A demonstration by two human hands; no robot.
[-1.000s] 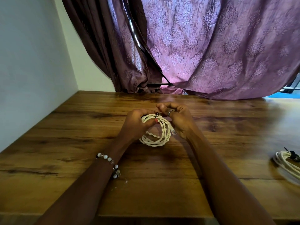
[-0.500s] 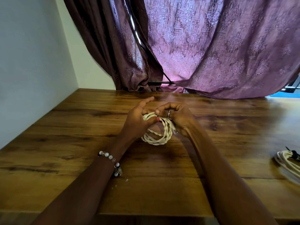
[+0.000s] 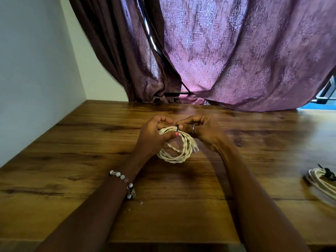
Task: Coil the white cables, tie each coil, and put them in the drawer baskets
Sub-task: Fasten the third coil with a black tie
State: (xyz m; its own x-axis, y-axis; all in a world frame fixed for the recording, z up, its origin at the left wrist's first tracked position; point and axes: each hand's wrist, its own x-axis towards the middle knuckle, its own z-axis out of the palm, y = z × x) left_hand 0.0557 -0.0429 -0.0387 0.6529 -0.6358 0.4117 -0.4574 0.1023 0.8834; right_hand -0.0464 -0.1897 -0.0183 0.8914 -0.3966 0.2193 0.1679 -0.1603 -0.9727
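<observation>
1. Cream-white twisted cable coil (image 3: 177, 151) is what you've got in front of you, wound into a few loose loops; the strands look braided or twisted together, kind of rope-like; its lower arc rests on the wooden table (image 3: 91, 160) while the top is lifted up between your hands.
2. Your left hand (image 3: 152, 137) is curled round the left side of the coil, thumb pressed across the bundled strands; a beaded bracelet (image 3: 123, 182) sits on that wrist.
3. Your right hand (image 3: 201, 131) has its fingers bent in, pinching a thin black tie (image 3: 177, 128) right at the top of the coil; there's a ring (image 3: 193, 128) on one finger.
4. One clear plastic plug end (image 3: 195, 148) hangs off the coil's right side; another connector end (image 3: 161, 132) pokes out by your left thumb.
5. Off at the right edge of the table, well apart from your hands, a second white coil (image 3: 321, 182) lies flat with a dark tie (image 3: 328, 173) on it; only part of it shows.
6. Purple patterned curtain (image 3: 236, 51) hangs behind the table; plain wall (image 3: 32, 70) on the left.
</observation>
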